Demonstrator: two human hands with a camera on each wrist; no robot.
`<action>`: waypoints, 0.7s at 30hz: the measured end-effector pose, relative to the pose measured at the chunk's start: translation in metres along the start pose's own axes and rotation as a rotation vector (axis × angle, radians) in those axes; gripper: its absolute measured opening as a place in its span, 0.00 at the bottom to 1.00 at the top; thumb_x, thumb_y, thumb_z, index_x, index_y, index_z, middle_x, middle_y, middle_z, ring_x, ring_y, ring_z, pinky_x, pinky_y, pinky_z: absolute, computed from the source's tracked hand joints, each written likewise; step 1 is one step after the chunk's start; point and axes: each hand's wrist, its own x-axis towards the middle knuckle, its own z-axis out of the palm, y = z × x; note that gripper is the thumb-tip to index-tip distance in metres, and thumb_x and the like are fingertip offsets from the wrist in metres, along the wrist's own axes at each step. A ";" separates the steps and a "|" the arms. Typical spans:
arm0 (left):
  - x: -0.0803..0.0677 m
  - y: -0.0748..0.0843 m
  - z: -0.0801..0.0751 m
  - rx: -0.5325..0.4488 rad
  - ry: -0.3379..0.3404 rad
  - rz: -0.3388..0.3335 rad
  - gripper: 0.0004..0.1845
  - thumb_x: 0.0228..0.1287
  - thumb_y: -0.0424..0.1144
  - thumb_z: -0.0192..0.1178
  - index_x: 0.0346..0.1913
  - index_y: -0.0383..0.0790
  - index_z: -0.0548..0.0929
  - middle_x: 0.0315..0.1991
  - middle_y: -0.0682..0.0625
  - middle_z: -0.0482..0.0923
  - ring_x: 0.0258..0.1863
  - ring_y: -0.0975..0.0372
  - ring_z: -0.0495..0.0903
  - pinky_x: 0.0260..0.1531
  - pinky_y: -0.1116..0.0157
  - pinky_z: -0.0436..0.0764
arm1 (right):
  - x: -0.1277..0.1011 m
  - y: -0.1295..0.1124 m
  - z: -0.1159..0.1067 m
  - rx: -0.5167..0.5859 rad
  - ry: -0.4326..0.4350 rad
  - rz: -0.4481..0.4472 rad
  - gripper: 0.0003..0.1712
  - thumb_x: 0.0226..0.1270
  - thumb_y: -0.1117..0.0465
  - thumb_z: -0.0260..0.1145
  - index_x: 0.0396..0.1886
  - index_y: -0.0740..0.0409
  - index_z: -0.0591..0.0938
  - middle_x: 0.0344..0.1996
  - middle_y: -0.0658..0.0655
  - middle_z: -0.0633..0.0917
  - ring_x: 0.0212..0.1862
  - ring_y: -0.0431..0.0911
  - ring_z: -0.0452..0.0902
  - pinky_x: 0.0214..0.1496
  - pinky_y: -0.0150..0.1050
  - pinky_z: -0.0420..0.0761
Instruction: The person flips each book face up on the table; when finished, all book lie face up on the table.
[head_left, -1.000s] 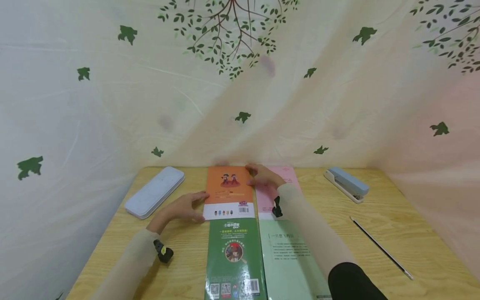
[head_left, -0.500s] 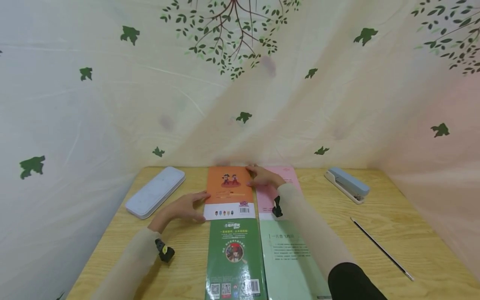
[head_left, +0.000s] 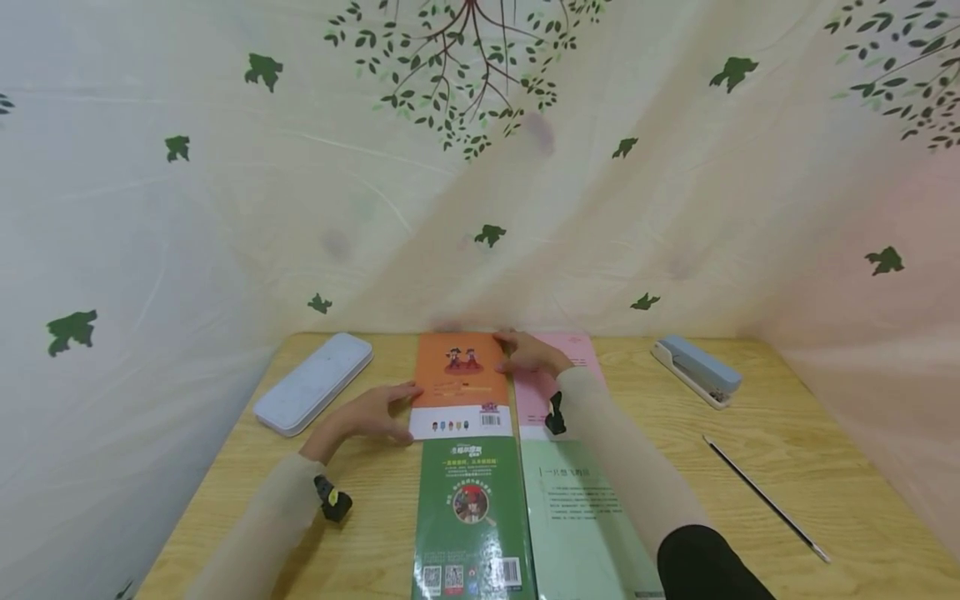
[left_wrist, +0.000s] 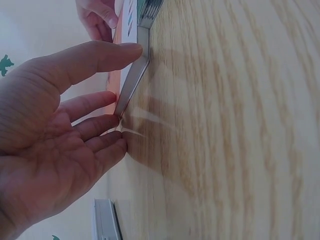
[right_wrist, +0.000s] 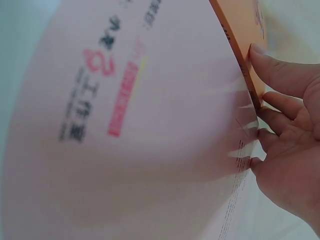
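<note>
An orange book with a white lower strip lies flat in the middle of the table. At its left edge is my left hand, thumb and fingers spread, fingertips touching the side. In the left wrist view the thumb meets the book's near corner. My right hand reaches over a pink book to the orange book's far right corner. There the thumb lies against the orange edge and the fingers extend beside the corner. A green book adjoins the orange one's near edge.
Right of the green book lies a pale green book, partly under my right forearm. A light-coloured flat case sits at the far left. The blue stapler and a thin dark pencil are at right. A printed cloth hangs behind.
The whole head view has drifted very slightly, so everything appears a bit further right. Both hands keep their places on the orange book.
</note>
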 end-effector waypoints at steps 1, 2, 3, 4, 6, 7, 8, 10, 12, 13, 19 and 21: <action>0.000 0.000 0.000 -0.002 0.000 -0.003 0.48 0.53 0.41 0.76 0.77 0.45 0.66 0.81 0.40 0.52 0.80 0.40 0.51 0.78 0.38 0.53 | 0.000 0.000 0.000 -0.004 0.000 -0.005 0.46 0.66 0.59 0.71 0.81 0.49 0.62 0.84 0.57 0.48 0.84 0.57 0.38 0.85 0.57 0.46; 0.001 -0.001 0.000 -0.007 0.000 -0.008 0.48 0.53 0.41 0.76 0.77 0.46 0.66 0.81 0.40 0.52 0.80 0.40 0.51 0.78 0.38 0.52 | 0.000 0.000 0.000 -0.007 0.000 -0.013 0.46 0.66 0.59 0.71 0.81 0.50 0.62 0.84 0.57 0.49 0.84 0.57 0.39 0.84 0.57 0.46; 0.001 -0.001 0.000 -0.006 0.000 -0.009 0.47 0.53 0.41 0.76 0.77 0.46 0.66 0.81 0.40 0.52 0.80 0.40 0.51 0.78 0.38 0.53 | 0.000 0.000 -0.001 -0.011 0.000 -0.021 0.46 0.66 0.59 0.71 0.80 0.51 0.62 0.83 0.57 0.50 0.84 0.58 0.40 0.84 0.57 0.47; 0.001 -0.001 0.000 -0.009 -0.001 -0.011 0.47 0.53 0.41 0.76 0.77 0.46 0.66 0.82 0.41 0.52 0.80 0.41 0.51 0.78 0.38 0.53 | 0.000 0.000 -0.001 -0.017 0.001 -0.031 0.45 0.66 0.60 0.71 0.80 0.51 0.62 0.83 0.57 0.51 0.84 0.58 0.41 0.84 0.57 0.48; 0.001 0.000 0.000 -0.012 -0.003 -0.014 0.47 0.54 0.41 0.76 0.77 0.46 0.66 0.82 0.41 0.52 0.80 0.40 0.51 0.78 0.38 0.53 | -0.001 0.000 -0.001 -0.025 0.004 -0.047 0.45 0.66 0.60 0.71 0.80 0.51 0.62 0.83 0.57 0.53 0.83 0.58 0.44 0.84 0.56 0.49; 0.000 0.001 0.000 -0.012 -0.005 -0.014 0.47 0.54 0.41 0.76 0.77 0.46 0.66 0.82 0.41 0.51 0.80 0.40 0.50 0.78 0.38 0.53 | -0.001 0.000 -0.001 -0.024 0.006 -0.049 0.45 0.66 0.60 0.71 0.80 0.52 0.63 0.83 0.57 0.54 0.83 0.58 0.44 0.84 0.56 0.49; 0.000 0.001 0.000 -0.012 -0.006 -0.014 0.47 0.54 0.41 0.77 0.77 0.46 0.66 0.82 0.40 0.51 0.80 0.40 0.50 0.78 0.38 0.53 | -0.001 0.000 0.000 -0.027 0.010 -0.055 0.45 0.66 0.60 0.71 0.80 0.52 0.63 0.82 0.57 0.56 0.83 0.58 0.45 0.84 0.56 0.49; -0.001 0.002 0.000 -0.014 -0.011 -0.019 0.47 0.54 0.41 0.77 0.77 0.45 0.66 0.82 0.40 0.51 0.80 0.40 0.50 0.78 0.38 0.53 | -0.002 0.000 0.000 -0.029 0.021 -0.058 0.44 0.66 0.61 0.72 0.80 0.52 0.64 0.81 0.58 0.58 0.82 0.58 0.47 0.84 0.56 0.50; -0.001 0.003 0.000 -0.009 -0.013 -0.012 0.47 0.54 0.41 0.76 0.77 0.44 0.66 0.81 0.40 0.51 0.80 0.39 0.50 0.77 0.37 0.53 | -0.002 -0.001 0.001 -0.025 0.031 -0.056 0.44 0.66 0.61 0.72 0.80 0.52 0.64 0.81 0.58 0.60 0.82 0.58 0.49 0.84 0.56 0.51; -0.001 0.003 -0.001 -0.010 -0.013 -0.013 0.47 0.54 0.41 0.76 0.77 0.45 0.66 0.81 0.40 0.51 0.80 0.40 0.50 0.78 0.38 0.53 | -0.002 -0.001 0.001 -0.019 0.034 -0.055 0.45 0.66 0.61 0.72 0.80 0.52 0.64 0.80 0.59 0.60 0.82 0.58 0.50 0.84 0.56 0.52; 0.000 0.003 -0.001 -0.012 -0.009 -0.001 0.47 0.52 0.40 0.77 0.77 0.44 0.67 0.81 0.40 0.52 0.80 0.40 0.51 0.78 0.38 0.52 | -0.004 -0.005 0.002 0.047 0.044 -0.053 0.46 0.65 0.65 0.71 0.80 0.55 0.62 0.80 0.61 0.61 0.81 0.59 0.52 0.83 0.55 0.54; 0.000 0.002 -0.001 -0.010 -0.011 -0.001 0.48 0.52 0.40 0.77 0.77 0.44 0.67 0.81 0.40 0.52 0.80 0.39 0.51 0.78 0.38 0.51 | -0.005 -0.005 0.001 0.062 0.049 -0.062 0.46 0.65 0.67 0.70 0.80 0.56 0.62 0.79 0.61 0.62 0.80 0.59 0.54 0.83 0.56 0.55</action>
